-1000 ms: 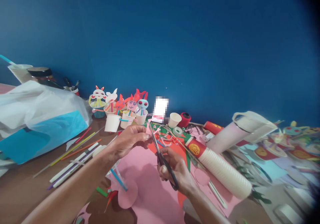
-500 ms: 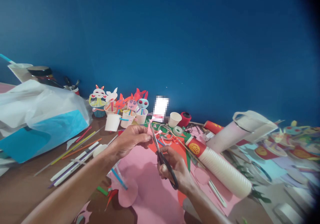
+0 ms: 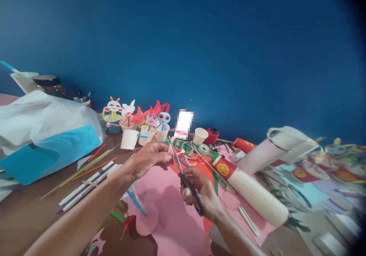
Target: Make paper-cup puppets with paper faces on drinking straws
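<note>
Head: pink paper (image 3: 170, 150) between left fingers (image 3: 161, 147).

A plain deep-blue wall (image 3: 183, 42) rises behind a brown table (image 3: 37, 218).

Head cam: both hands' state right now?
Left hand: closed, pinching a small piece of pink paper.
Right hand: closed, holding scissors by the handles.

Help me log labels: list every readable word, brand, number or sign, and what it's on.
No readable text.
Gold emblem on the paper-cup stack: too blurred.
Yellow marks on the red object farther back: too small.
Gold mark on a red piece at right: too blurred.
White patch: pixelated.
</note>
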A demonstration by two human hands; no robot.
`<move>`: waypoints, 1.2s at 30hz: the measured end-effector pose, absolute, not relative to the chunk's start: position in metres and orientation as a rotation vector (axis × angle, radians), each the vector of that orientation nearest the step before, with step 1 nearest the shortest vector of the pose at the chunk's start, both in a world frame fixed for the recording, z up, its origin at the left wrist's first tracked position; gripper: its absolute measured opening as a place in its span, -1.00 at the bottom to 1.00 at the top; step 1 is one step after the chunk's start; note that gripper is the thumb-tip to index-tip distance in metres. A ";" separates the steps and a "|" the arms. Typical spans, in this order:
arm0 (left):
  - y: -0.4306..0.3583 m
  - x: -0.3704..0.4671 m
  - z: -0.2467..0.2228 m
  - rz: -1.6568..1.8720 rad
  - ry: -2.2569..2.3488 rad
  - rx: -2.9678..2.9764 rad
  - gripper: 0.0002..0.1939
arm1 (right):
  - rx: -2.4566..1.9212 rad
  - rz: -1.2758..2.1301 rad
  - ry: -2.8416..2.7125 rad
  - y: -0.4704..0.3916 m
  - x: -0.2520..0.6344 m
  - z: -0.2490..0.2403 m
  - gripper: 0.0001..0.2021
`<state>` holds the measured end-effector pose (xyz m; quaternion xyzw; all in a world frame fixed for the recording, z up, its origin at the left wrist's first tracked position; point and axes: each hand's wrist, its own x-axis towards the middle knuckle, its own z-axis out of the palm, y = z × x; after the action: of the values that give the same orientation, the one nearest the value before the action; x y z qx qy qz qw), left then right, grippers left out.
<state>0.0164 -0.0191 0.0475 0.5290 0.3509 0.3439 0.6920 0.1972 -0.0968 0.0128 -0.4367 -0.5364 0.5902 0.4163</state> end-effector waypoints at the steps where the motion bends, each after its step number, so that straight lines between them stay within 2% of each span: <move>1: -0.019 0.016 0.047 0.767 0.785 1.189 -0.96 | -1.096 1.483 -1.344 -0.097 0.197 0.012 -0.62; 26: -0.026 0.020 0.050 0.768 0.732 1.220 -0.88 | -1.065 1.447 -1.280 -0.097 0.197 0.007 -0.59; 36: -0.024 0.019 0.047 0.817 0.739 1.178 -0.95 | -1.057 1.473 -1.285 -0.097 0.196 0.009 -0.58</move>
<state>0.0190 -0.0241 0.0470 0.5270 0.3308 0.3658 0.6921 0.1961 -0.0968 0.0092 -0.4262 -0.5184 0.5940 0.4436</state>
